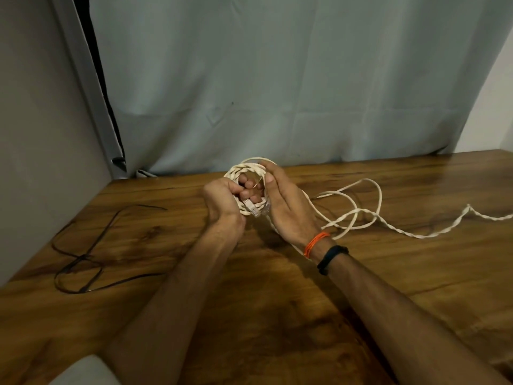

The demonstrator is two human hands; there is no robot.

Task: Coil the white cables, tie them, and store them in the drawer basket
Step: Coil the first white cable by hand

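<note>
Together left hand, right hand gripping white cable coil, wooden table

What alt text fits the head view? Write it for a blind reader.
Both hands, left hand and right hand, hold a partly wound white cable coil above a wooden table; loose cable trails right, black zip ties lie left.

The white cable runs off the right edge of the frame, its far end unseen. Part of its coil is hidden behind the left hand and right hand. The connector at centre is blurred
</note>
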